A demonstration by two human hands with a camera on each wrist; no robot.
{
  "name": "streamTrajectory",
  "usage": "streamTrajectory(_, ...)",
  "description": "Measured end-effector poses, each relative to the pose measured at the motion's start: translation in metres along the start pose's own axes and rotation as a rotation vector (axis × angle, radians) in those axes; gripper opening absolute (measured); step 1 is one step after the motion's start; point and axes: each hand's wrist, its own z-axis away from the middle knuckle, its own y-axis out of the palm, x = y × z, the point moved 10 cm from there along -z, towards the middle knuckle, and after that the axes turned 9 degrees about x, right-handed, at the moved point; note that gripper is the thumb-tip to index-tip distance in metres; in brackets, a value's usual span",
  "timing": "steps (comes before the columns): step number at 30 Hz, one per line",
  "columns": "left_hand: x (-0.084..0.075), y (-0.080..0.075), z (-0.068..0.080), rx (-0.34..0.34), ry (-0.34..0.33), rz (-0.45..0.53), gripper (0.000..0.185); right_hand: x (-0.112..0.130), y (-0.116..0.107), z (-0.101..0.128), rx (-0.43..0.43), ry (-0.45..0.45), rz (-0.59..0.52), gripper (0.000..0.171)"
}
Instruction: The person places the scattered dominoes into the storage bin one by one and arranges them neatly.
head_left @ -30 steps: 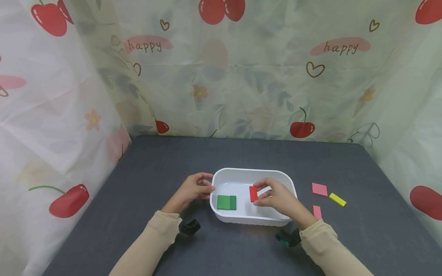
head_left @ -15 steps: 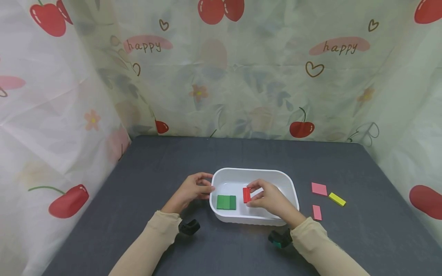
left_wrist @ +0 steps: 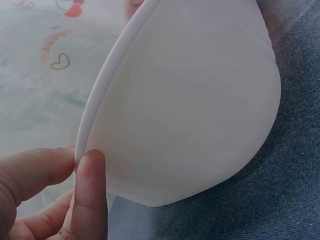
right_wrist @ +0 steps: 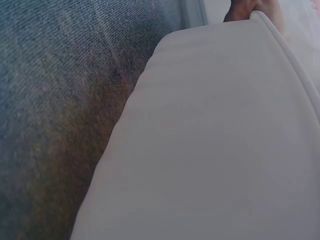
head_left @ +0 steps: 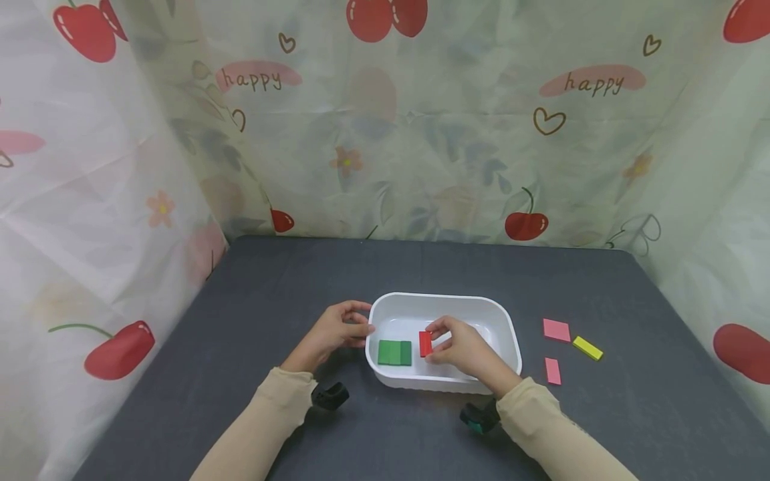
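A white rounded tub (head_left: 421,384) stands on the dark table. My left hand (head_left: 333,333) holds its left end; in the left wrist view, thumb and finger pinch the tub's rim (left_wrist: 95,107). Between thumb and fingertips my right hand (head_left: 460,347) pinches a small red rectangular tile (head_left: 425,344), upright inside the tub, low over its floor. Just left of it lie green tiles (head_left: 394,353) side by side, a lighter and a darker shade, in the near left corner. The right wrist view is filled by the tub's outer wall (right_wrist: 200,135), which hides the right hand there.
On the table (head_left: 289,274) right of the tub lie a larger pink tile (head_left: 556,330), a yellow tile (head_left: 587,348) and a smaller pink tile (head_left: 553,371). A printed curtain (head_left: 409,153) closes off the back and sides.
My right hand has carried the red tile leftward and slightly toward me, closer to the green tiles. The left hand and the tub have stayed put.
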Motion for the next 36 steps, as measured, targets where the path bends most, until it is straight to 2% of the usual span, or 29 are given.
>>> streamTrajectory(9, 0.0, 0.0, -0.001, -0.008, 0.0, -0.005, 0.05, -0.004, 0.007, -0.006, 0.008, 0.044, 0.044, 0.041)
streamTrajectory(25, 0.0, 0.0, -0.001, 0.006, -0.001, 0.001, 0.05, 0.0, 0.014, -0.01, 0.014, 0.016, 0.086, 0.039)
streamTrajectory(36, -0.001, 0.001, -0.002, 0.008, 0.012, 0.01, 0.049, -0.002, 0.017, -0.014, 0.027, 0.066, 0.135, 0.042)
